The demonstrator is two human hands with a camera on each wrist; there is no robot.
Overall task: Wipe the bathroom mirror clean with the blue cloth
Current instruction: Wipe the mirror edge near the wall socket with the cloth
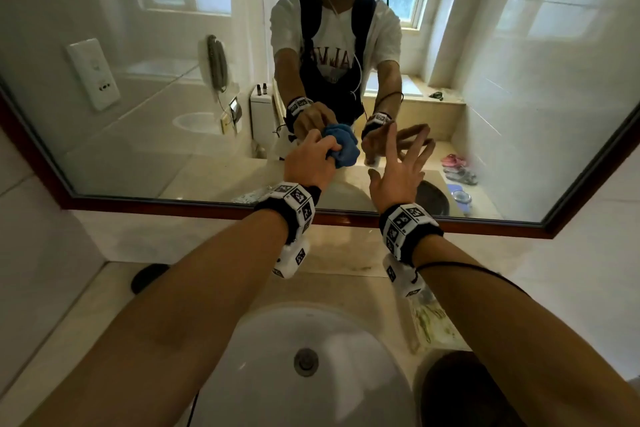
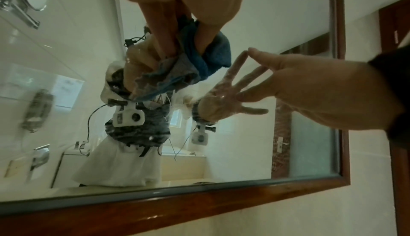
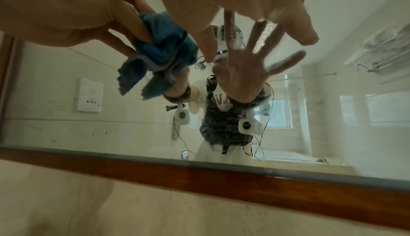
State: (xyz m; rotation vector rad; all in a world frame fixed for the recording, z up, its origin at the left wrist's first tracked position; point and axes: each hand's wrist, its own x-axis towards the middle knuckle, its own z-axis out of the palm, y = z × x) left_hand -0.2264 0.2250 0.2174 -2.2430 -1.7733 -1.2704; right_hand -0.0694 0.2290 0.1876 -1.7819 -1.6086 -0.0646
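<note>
The bunched blue cloth [image 1: 341, 149] is pinched in my left hand [image 1: 311, 163] and meets its own reflection low on the mirror [image 1: 138, 97] near the middle. The left wrist view has my fingers [image 2: 164, 29] curled round the cloth [image 2: 213, 54] against the glass [image 2: 244, 152]. Just right of the cloth, my right hand [image 1: 398, 170] is spread flat, and its fingertips [image 2: 250, 50] touch the mirror. In the right wrist view the cloth [image 3: 164, 47] hangs from my left hand [image 3: 77, 12], beside my splayed right hand [image 3: 244, 3]. Dark specks dot the lower left glass [image 3: 111, 117].
A brown wooden frame [image 1: 346, 218] borders the mirror above a marble counter. A white basin [image 1: 311, 340] lies under my arms. A dark object [image 1: 149, 277] sits at the counter's left, a clear packet [image 1: 429, 322] at the right, and a dark round item [image 1: 460, 388] at the front right.
</note>
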